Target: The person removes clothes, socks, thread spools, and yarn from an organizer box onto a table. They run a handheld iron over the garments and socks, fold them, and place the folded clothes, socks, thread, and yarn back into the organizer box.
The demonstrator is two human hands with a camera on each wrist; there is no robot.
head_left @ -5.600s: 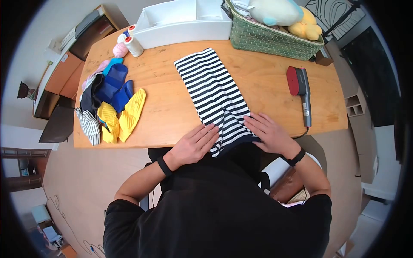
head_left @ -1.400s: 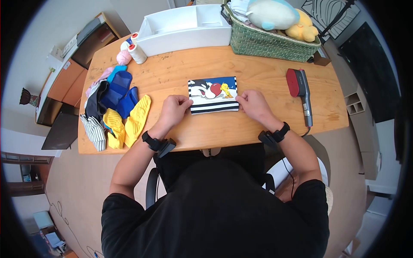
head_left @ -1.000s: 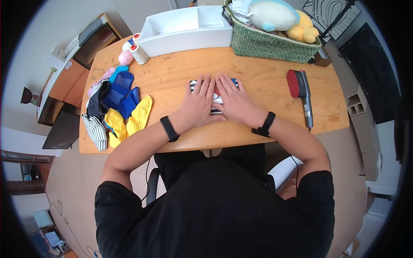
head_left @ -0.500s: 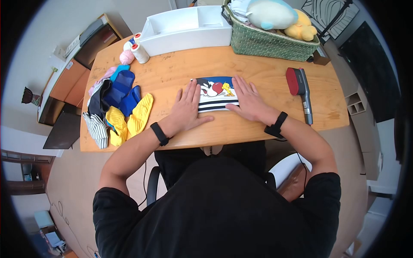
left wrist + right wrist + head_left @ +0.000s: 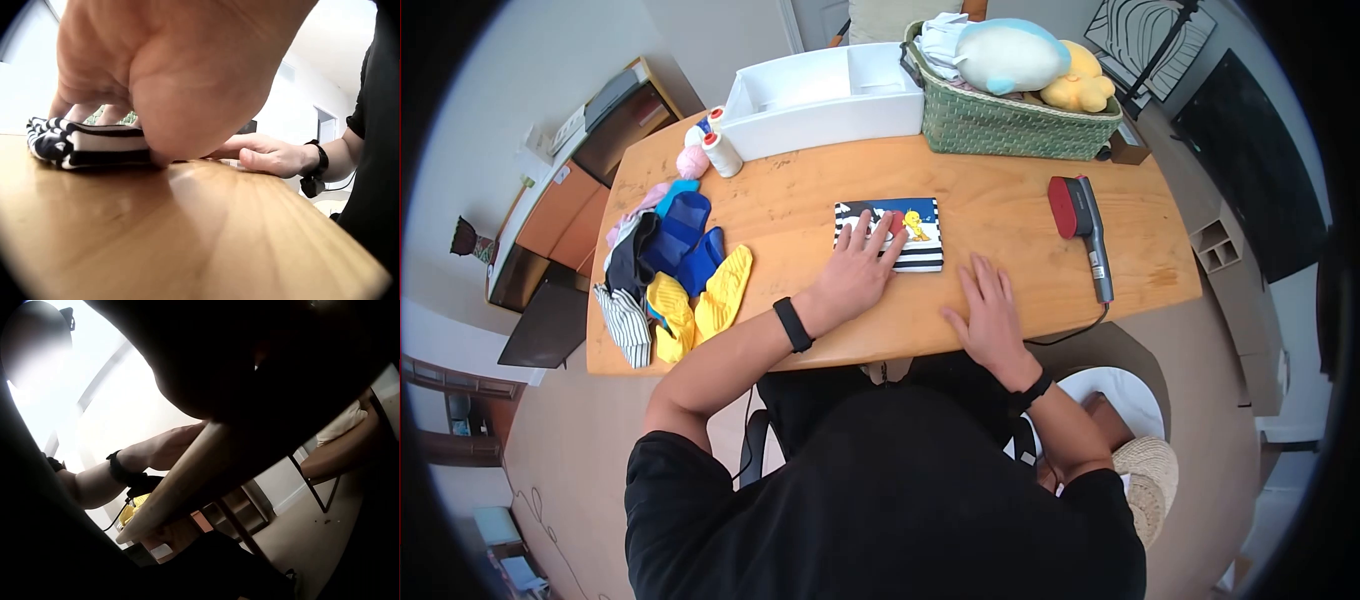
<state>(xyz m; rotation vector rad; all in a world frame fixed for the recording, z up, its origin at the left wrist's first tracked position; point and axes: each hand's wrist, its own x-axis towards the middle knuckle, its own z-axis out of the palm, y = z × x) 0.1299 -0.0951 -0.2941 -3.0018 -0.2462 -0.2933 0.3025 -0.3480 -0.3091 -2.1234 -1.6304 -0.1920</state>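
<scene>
A folded striped shirt [image 5: 922, 258] with a cartoon print on top lies as a small flat rectangle in the middle of the wooden table. My left hand [image 5: 858, 275] rests on its left part with fingers straight and spread, covering some of the print. The left wrist view shows the striped fold [image 5: 112, 147] as a thick layered edge under that hand. To the lower right, near the table's front edge, my right hand [image 5: 990, 320] rests with extended fingers, apart from the shirt. In the right wrist view this hand is mostly dark.
Crumpled clothes [image 5: 680, 230], including a yellow piece [image 5: 725, 285], lie on the left. Thread spools [image 5: 722, 155], a white divided tray [image 5: 830, 125] and a green basket [image 5: 1010, 130] of soft toys stand at the back. A red-and-grey handheld steamer [image 5: 1090, 235] lies right, its cord trailing over the front edge.
The long striped strip is now a small folded rectangle, print up. After both hands pressed it, my right hand has moved off toward the front right; my left has shifted onto the print.
</scene>
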